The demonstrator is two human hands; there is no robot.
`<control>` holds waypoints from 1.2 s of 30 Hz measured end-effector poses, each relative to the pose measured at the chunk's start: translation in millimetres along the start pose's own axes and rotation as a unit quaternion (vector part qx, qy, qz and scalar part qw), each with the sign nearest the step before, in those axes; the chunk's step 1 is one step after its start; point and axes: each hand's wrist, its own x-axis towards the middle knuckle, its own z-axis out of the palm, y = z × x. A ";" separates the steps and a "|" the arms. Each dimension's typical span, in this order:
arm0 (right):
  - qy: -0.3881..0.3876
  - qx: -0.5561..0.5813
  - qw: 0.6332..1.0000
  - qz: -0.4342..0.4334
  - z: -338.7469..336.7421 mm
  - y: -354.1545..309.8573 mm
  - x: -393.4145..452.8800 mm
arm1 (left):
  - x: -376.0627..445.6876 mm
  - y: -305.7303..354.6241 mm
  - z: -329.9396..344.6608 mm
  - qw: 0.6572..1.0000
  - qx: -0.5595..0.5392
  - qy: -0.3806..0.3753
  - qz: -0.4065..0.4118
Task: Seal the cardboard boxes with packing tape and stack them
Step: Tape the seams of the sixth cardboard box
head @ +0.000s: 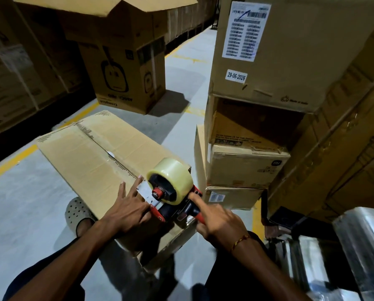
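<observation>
The step in hand looks like starting the tape run at the near end of the long, flat brown cardboard box (99,153), which lies on the grey concrete floor (18,203) just in front of the person's knees. To do it well, the red-and-black handheld tape dispenser (170,198) should sit square over the centre seam, with the tape's free end anchored firmly before any pull along the seam towards the far end. The right hand (216,220) grips the dispenser's handle, its forefinger stretched along the frame. The left hand (127,207) lies with fingers straight and spread, pressing the box top beside the dispenser's metal front plate (a good place to pin the flaps level). A steady, low pull would likely keep the clear tape roll (170,177) feeding without wrinkles.

The box top shows two flaps meeting along a dark printed seam, with a small white patch midway. I cannot tell whether any tape already covers it. A stack of brown cardboard boxes (257,127) stands just right of it, probably where it belongs afterwards.
</observation>
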 end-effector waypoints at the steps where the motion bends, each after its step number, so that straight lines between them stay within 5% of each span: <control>1: -0.001 0.002 1.000 0.000 -0.9 0.4 0.5 | 0.6 2.0 -0.6 1.000 0.010 -0.006 -0.005; 7: 0.011 -0.030 0.999 -0.005 -1.3 -8.8 -0.2 | -8.9 -3.3 -9.2 0.999 0.049 0.000 -0.007; 10: 0.016 -0.037 0.999 -0.004 -0.4 -10.9 -0.5 | -16.2 -16.3 -11.9 0.984 -0.172 0.038 -0.025; 12: 0.020 -0.038 0.999 -0.005 0.4 -10.8 0.9 | -20.4 -11.9 -40.0 0.883 -0.456 -0.009 -0.112; 14: 0.023 -0.037 0.999 -0.005 1.6 -11.0 1.7 | -16.8 -9.1 -65.3 0.756 -0.621 0.064 -0.198; 16: 0.026 -0.038 0.999 -0.008 2.6 -10.6 2.6 | -11.8 -9.7 -85.8 0.709 -0.660 0.082 -0.233; 23: 0.019 -0.034 0.999 -0.006 -0.7 -10.2 8.5 | 0.8 12.4 -149.4 0.783 -0.590 -0.107 -0.164; 32: -0.014 -0.036 0.999 -0.017 -1.5 -6.4 17.5 | 18.5 34.5 -137.0 0.777 -0.602 0.018 -0.184; 36: -0.019 -0.030 0.999 -0.003 8.1 1.2 10.0 | 20.1 34.7 -124.1 0.779 -0.609 -0.015 -0.144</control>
